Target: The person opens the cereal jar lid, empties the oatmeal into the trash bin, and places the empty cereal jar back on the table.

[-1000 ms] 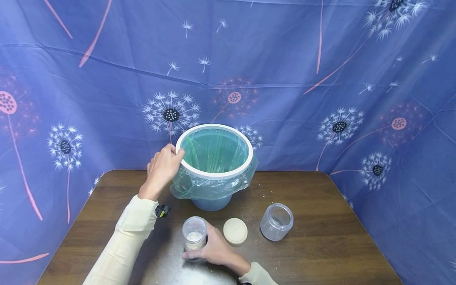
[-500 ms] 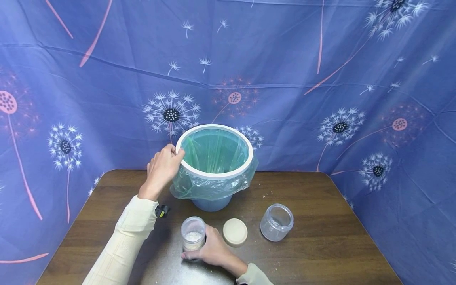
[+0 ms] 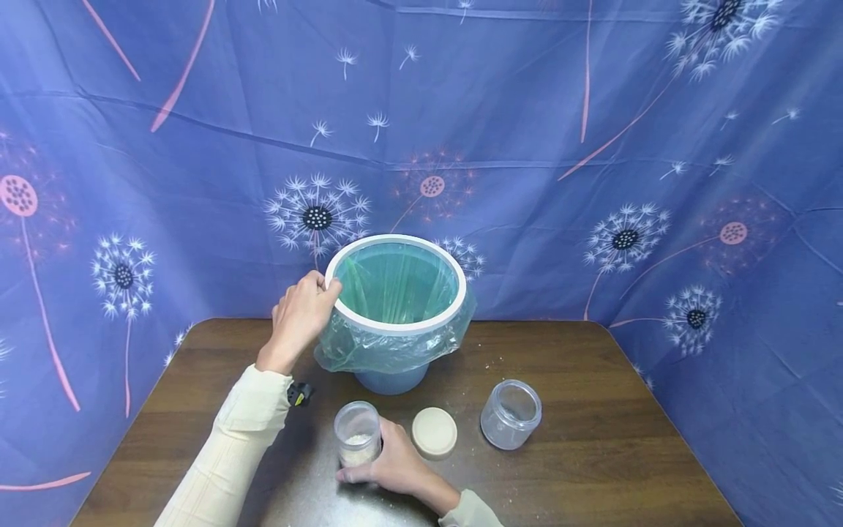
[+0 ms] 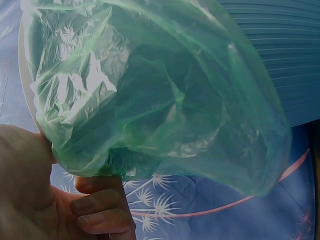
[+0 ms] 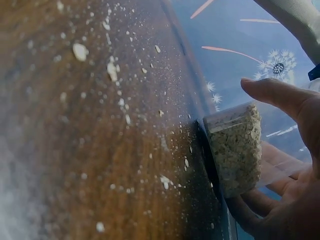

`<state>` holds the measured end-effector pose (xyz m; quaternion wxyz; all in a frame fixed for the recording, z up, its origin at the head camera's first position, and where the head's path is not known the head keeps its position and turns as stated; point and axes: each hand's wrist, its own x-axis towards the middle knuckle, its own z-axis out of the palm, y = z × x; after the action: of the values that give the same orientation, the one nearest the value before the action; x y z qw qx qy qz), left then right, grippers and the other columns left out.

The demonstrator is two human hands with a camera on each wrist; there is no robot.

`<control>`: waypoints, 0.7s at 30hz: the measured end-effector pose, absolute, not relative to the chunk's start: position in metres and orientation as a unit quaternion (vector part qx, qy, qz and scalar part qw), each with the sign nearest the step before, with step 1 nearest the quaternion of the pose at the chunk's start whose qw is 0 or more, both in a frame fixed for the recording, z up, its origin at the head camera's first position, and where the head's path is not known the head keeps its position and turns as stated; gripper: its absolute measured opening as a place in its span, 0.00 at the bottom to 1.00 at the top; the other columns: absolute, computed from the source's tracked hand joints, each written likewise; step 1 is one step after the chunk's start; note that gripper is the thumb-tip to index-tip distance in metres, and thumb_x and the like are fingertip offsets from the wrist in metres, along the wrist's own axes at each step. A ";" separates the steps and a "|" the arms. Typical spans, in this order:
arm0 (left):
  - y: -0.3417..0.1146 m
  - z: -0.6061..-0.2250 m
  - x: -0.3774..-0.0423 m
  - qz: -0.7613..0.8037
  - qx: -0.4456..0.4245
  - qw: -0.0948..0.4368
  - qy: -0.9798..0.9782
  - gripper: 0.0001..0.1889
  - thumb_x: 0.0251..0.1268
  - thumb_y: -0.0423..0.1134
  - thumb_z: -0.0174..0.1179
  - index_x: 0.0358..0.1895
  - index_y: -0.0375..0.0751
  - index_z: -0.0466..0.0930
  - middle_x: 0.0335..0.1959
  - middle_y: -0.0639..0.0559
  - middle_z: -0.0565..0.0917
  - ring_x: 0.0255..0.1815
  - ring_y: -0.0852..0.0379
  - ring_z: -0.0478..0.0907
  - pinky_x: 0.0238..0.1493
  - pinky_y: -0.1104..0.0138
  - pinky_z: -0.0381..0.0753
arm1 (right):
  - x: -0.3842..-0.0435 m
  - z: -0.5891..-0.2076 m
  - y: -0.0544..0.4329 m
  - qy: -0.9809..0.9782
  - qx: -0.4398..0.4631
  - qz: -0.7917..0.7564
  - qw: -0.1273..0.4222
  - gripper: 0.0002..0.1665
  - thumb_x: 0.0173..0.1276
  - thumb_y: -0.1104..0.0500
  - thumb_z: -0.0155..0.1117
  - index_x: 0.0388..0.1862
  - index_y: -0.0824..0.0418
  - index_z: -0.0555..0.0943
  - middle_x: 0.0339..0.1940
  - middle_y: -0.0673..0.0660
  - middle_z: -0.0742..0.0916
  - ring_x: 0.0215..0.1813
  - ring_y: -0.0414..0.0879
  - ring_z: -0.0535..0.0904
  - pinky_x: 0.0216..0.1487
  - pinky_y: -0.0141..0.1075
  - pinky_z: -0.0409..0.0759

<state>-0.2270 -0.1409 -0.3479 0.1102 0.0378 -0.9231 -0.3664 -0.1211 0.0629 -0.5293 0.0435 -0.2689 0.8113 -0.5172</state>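
My left hand (image 3: 301, 313) grips the white rim (image 3: 395, 326) of a blue trash can (image 3: 391, 380) at its left side. A thin green trash bag (image 4: 165, 100) lines the can and hangs over the rim; the left wrist view has its loose folds beside my fingers. Nearer the front, my right hand (image 3: 402, 457) holds a clear jar (image 3: 358, 424) without a lid, fingers round the far side and thumb at the near side. Pale flakes that look like oats (image 5: 235, 150) fill the jar's lower part. The jar stands close over the tabletop in the right wrist view.
A cream round lid (image 3: 435, 432) lies to the right of my right hand. Farther right stands a second clear jar (image 3: 511, 416), wider and lidless. Small flakes (image 5: 112, 72) are scattered over the brown wooden table (image 3: 593, 439). A blue dandelion-print cloth (image 3: 527, 110) hangs behind.
The jar in my right hand has shifted very slightly left, and the flakes inside sit a little differently. The head view has tilted slightly up. My left hand stays on the rim.
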 end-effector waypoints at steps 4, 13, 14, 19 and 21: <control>-0.141 -0.349 -0.227 -0.368 0.037 0.112 -0.922 0.21 0.80 0.57 0.45 0.39 0.43 0.73 0.36 0.41 0.81 0.43 0.36 0.80 0.47 0.41 0.72 | -0.120 -0.529 0.067 0.806 -0.263 -0.527 0.051 0.35 0.50 0.49 0.91 0.57 0.51 0.84 0.44 0.41 0.90 0.48 0.33 0.85 0.56 0.34 0.82; -0.140 -0.348 -0.226 -0.365 0.039 0.112 -0.923 0.21 0.80 0.58 0.45 0.39 0.43 0.74 0.38 0.40 0.82 0.44 0.35 0.81 0.47 0.40 0.73 | -0.117 -0.524 0.071 0.787 -0.257 -0.555 0.079 0.35 0.52 0.51 0.90 0.57 0.55 0.83 0.43 0.41 0.90 0.46 0.34 0.86 0.53 0.34 0.82; -0.140 -0.348 -0.226 -0.365 0.038 0.113 -0.923 0.21 0.80 0.57 0.45 0.40 0.43 0.74 0.38 0.40 0.82 0.44 0.35 0.81 0.48 0.40 0.73 | -0.117 -0.524 0.071 0.787 -0.257 -0.556 0.081 0.35 0.52 0.51 0.89 0.58 0.55 0.83 0.43 0.40 0.90 0.46 0.34 0.86 0.53 0.34 0.82; -0.140 -0.348 -0.226 -0.366 0.036 0.114 -0.923 0.21 0.80 0.57 0.45 0.41 0.42 0.75 0.37 0.40 0.82 0.43 0.36 0.80 0.49 0.40 0.72 | -0.116 -0.522 0.072 0.787 -0.254 -0.555 0.089 0.35 0.52 0.50 0.89 0.58 0.51 0.83 0.45 0.40 0.90 0.46 0.35 0.87 0.54 0.34 0.82; -0.140 -0.348 -0.226 -0.367 0.036 0.112 -0.923 0.21 0.80 0.57 0.45 0.42 0.42 0.75 0.37 0.40 0.82 0.44 0.36 0.80 0.50 0.39 0.72 | -0.116 -0.521 0.073 0.791 -0.257 -0.549 0.084 0.36 0.52 0.49 0.89 0.59 0.49 0.83 0.46 0.40 0.90 0.47 0.35 0.87 0.54 0.34 0.82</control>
<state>-0.2258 -0.1402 -0.3482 0.1117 0.0361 -0.9227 -0.3672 -0.1164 0.0725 -0.5210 0.0839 -0.2571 0.7910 -0.5488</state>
